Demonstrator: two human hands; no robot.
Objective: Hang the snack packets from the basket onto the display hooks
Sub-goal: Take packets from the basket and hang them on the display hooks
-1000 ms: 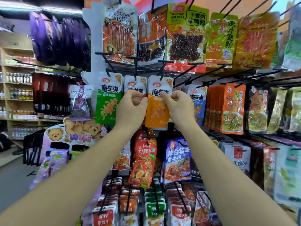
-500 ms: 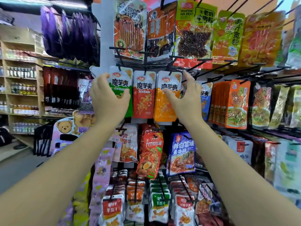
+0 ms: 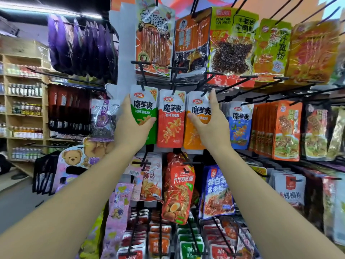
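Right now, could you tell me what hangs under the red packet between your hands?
Below the red packet hangs a tilted red-orange packet picturing halved eggs. Anything stacked behind it is covered.

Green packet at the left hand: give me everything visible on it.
The green packet is a glossy plastic pouch: white top with red logo and black characters, green lower half picturing orange strips. It hangs upright on a black hook, beside a red packet on its right. The left hand holds its lower left side, thumb across the front.
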